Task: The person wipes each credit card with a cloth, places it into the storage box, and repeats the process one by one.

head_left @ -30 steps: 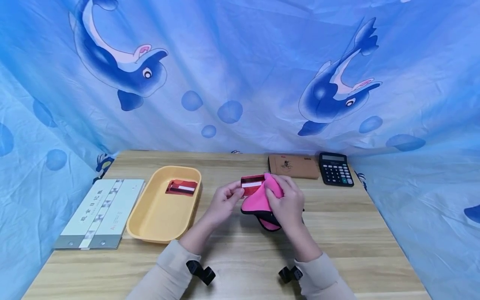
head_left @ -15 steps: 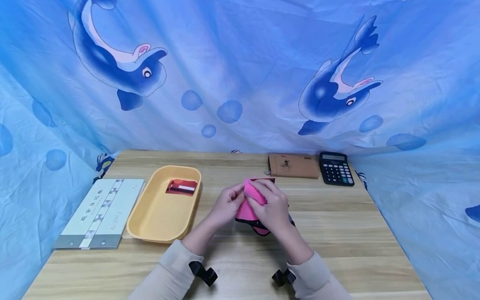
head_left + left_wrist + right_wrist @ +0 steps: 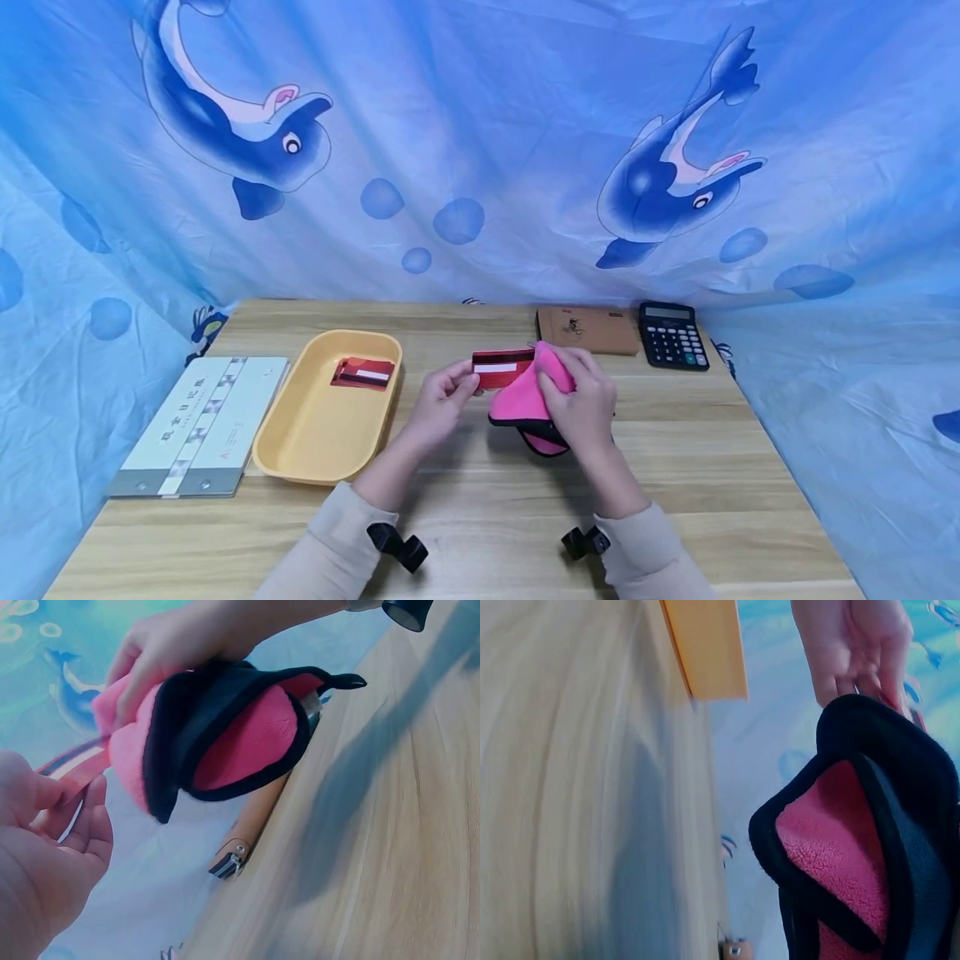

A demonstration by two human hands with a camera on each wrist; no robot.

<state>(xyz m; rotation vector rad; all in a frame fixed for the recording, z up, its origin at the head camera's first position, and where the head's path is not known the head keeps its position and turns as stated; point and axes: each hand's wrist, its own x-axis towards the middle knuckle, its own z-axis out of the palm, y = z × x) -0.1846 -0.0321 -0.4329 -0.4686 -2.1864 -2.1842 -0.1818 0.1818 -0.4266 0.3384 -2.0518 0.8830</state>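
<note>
My left hand (image 3: 437, 407) pinches the left end of a red bank card (image 3: 492, 380) with a dark stripe and a white strip, held above the table. My right hand (image 3: 585, 402) grips a pink cloth (image 3: 517, 406) with black edging, folded over the card's right end, which is hidden. Seen from the left wrist, the card (image 3: 84, 771) runs from the thumb and fingers into a fold of the fuzzy cloth (image 3: 247, 742). In the right wrist view the cloth (image 3: 836, 840) hangs in loose black-edged folds, with the left hand (image 3: 859, 645) beyond it.
A yellow tray (image 3: 315, 446) left of the hands holds several red cards (image 3: 363, 374). Left of it lies a pale ledger binder (image 3: 202, 425). At the back right are a brown wallet (image 3: 600, 332) and a black calculator (image 3: 672, 337). A blue dolphin-print curtain (image 3: 480, 125) hangs behind the table.
Half a second ago the hands were close together, the cloth drawn leftward over most of the card. Now my right hand and the cloth have moved back right, exposing the card's left part again.
</note>
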